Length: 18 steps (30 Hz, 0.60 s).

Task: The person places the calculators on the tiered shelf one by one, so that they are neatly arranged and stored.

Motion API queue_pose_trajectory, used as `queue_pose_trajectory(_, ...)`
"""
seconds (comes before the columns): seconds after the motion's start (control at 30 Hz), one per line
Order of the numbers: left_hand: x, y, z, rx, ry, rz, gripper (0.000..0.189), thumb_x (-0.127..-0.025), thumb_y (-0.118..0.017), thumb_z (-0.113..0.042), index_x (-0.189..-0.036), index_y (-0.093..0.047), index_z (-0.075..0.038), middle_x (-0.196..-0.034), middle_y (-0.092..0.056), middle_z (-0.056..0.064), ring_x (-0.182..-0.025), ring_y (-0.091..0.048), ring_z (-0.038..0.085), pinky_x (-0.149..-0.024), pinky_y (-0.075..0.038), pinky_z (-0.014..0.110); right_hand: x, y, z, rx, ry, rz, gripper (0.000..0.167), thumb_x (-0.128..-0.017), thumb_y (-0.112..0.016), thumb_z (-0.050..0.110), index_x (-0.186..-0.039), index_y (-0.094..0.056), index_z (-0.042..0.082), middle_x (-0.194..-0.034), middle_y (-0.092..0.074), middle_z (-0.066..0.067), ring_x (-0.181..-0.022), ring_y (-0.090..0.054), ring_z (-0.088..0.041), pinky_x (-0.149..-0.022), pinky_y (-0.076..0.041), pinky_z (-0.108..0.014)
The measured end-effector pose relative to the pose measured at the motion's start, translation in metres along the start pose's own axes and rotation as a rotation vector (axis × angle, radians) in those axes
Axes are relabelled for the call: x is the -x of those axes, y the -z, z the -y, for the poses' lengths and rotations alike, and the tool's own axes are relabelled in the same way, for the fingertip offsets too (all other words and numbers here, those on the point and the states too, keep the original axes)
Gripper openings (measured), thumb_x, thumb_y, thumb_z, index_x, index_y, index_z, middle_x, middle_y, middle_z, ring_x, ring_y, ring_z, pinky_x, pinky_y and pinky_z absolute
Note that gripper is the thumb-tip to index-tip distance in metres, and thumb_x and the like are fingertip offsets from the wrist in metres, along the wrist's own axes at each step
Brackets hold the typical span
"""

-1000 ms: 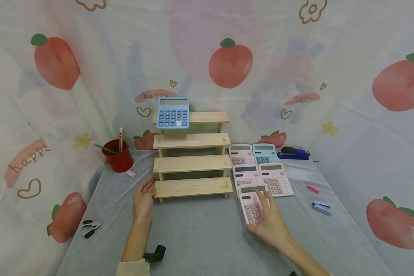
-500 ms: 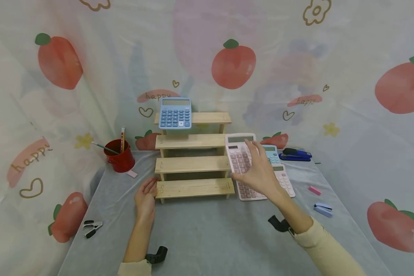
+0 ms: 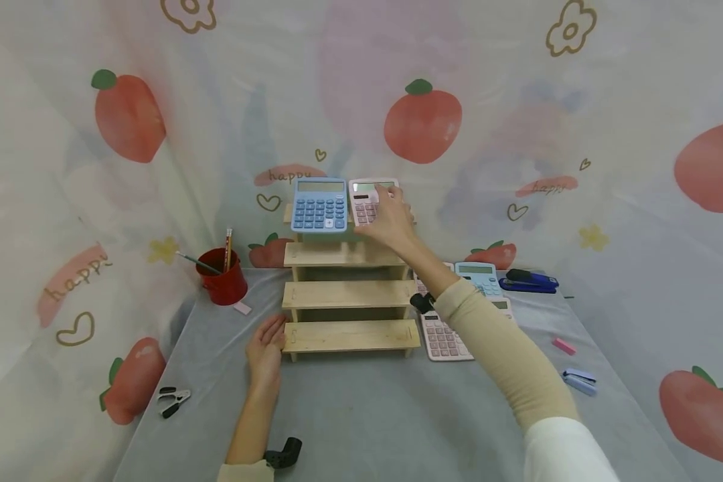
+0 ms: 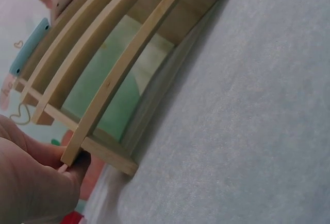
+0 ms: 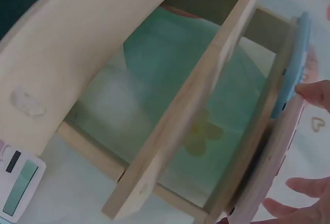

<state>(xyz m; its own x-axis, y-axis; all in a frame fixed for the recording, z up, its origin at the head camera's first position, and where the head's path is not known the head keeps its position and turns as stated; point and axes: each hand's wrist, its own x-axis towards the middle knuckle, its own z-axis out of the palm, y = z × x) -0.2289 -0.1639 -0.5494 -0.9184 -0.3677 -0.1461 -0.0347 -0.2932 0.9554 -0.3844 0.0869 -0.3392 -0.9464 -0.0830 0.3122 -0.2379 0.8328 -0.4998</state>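
Head view: I have the right hand (image 3: 390, 217) up at the top shelf of the wooden rack (image 3: 349, 292), fingers gripping a pink calculator (image 3: 363, 209) across its width. It's just right of the blue calculator (image 3: 319, 206), both tilted face-forward. Left hand (image 3: 265, 355) is at the left end of the lowest shelf. More calculators (image 3: 447, 340) lie on the worktop (image 3: 361, 428) right of the rack, partly behind my right sleeve (image 3: 509, 355). Dark blue stapler (image 3: 528, 282) beyond them; red bucket (image 3: 224, 288) with pencils (image 3: 228, 249) to the left of the rack.

Left wrist: left fingers pinch the end of the lowest shelf. Rack's foot rests on the worktop.

Right wrist: I see the pink calculator nearly edge-on against the top shelf. Thumb on its edge next to the blue one, other fingers spread toward the opposite side; can't tell exactly where each touches.
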Motion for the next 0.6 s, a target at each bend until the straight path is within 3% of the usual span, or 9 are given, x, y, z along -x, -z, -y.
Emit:
queue_pose_trajectory(0.13, 0.0, -0.001, 0.002, 0.003, -0.009, -0.009, 0.05, -0.1, -0.05, 0.014, -0.149, -0.048, 0.006, -0.15, -0.055, 0.022, -0.141, -0.052, 0.031, -0.11, -0.046, 0.03, -0.013, -0.012, 0.001, 0.025, -0.018, 0.006, 0.111, -0.072, -0.09, 0.046, -0.162, -0.034, 0.013, -0.164, -0.027, -0.022, -0.135, -0.043, -0.054, -0.108, -0.042, -0.062)
queue_pose_trajectory(0.27, 0.001, -0.004, 0.001, 0.0, 0.002, -0.013, 0.051, -0.1, -0.05, 0.013, -0.15, -0.047, 0.005, -0.151, -0.055, 0.021, -0.141, -0.052, 0.029, -0.112, -0.045, 0.032, -0.005, -0.01, -0.005, 0.003, -0.012, -0.029, 0.112, -0.073, -0.088, 0.053, -0.163, -0.033, 0.015, -0.169, -0.02, -0.02, -0.148, -0.03, -0.05, -0.118, -0.031, -0.063)
queue_pose_trajectory(0.43, 0.002, -0.006, 0.003, 0.005, 0.001, -0.011, 0.05, -0.1, -0.049, 0.014, -0.15, -0.047, 0.006, -0.15, -0.054, 0.023, -0.141, -0.051, 0.031, -0.11, -0.046, 0.029, 0.04, 0.006, -0.024, -0.082, 0.104, -0.145, 0.099, -0.077, -0.089, 0.049, -0.156, -0.044, 0.011, -0.166, -0.03, -0.018, -0.151, -0.031, -0.039, -0.12, -0.03, -0.059)
queue_pose_trajectory(0.6, 0.001, -0.003, 0.0, 0.004, 0.0, -0.005, 0.049, -0.101, -0.048, 0.012, -0.15, -0.047, 0.005, -0.151, -0.053, 0.022, -0.142, -0.05, 0.03, -0.113, -0.044, 0.03, 0.097, 0.013, -0.062, -0.09, 0.203, -0.165, 0.081, -0.082, -0.088, 0.041, -0.148, -0.054, 0.006, -0.16, -0.04, -0.02, -0.146, -0.039, -0.042, -0.112, -0.039, -0.064)
